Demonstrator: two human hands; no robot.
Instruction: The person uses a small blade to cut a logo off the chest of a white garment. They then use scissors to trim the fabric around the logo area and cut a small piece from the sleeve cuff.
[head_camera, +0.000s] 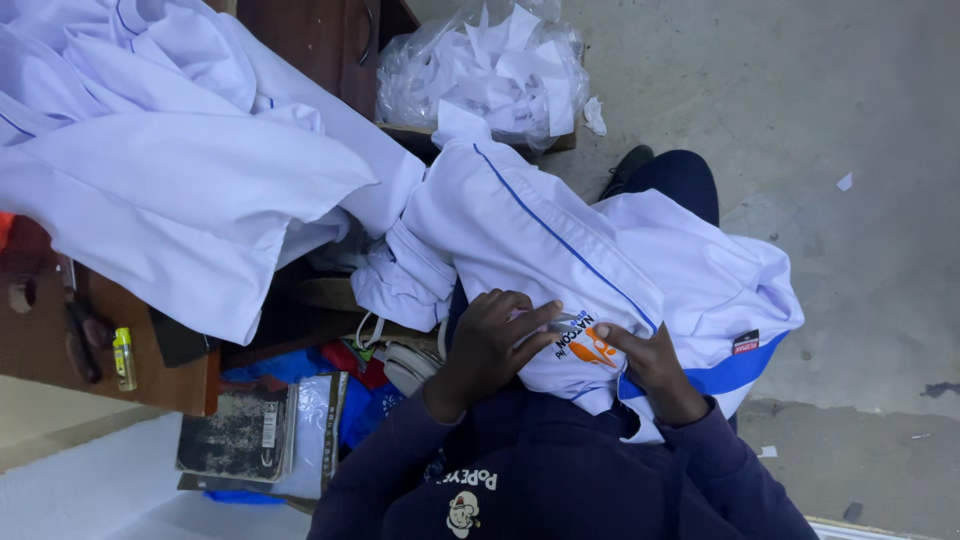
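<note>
Bare concrete floor (850, 120) forms the background, with a brown wooden desk (40, 350) at the left edge of the view. On the desk a heap of white garments (170, 170) is piled and hangs over its front edge; just beside that heap a small yellow lighter (123, 357) and a dark tool are noted, the tool too blurred to be identified. Below the desk, worn books and blue packets (262, 430) are stacked on a lower shelf or the floor; which cannot be told. Further right, at the top, a clear plastic bag of white scraps (485, 65) is seen in a shallow box. At centre, a white jacket with blue piping (560, 240) is spread across the lap of the seated person, whose dark sleeves enter from below. The left hand (495, 345) is pressed on the jacket with fingers extended towards the orange and blue chest emblem (585, 345), and the right hand (650, 360) is closed on the fabric at the emblem's other side. Work on this jacket is judged to be under way at the emblem and unfinished; whether the desk heap is done or pending cannot be told. Nothing is found obstructing the hands, though the jacket's sleeve (400, 280) trails towards the desk clutter.
</note>
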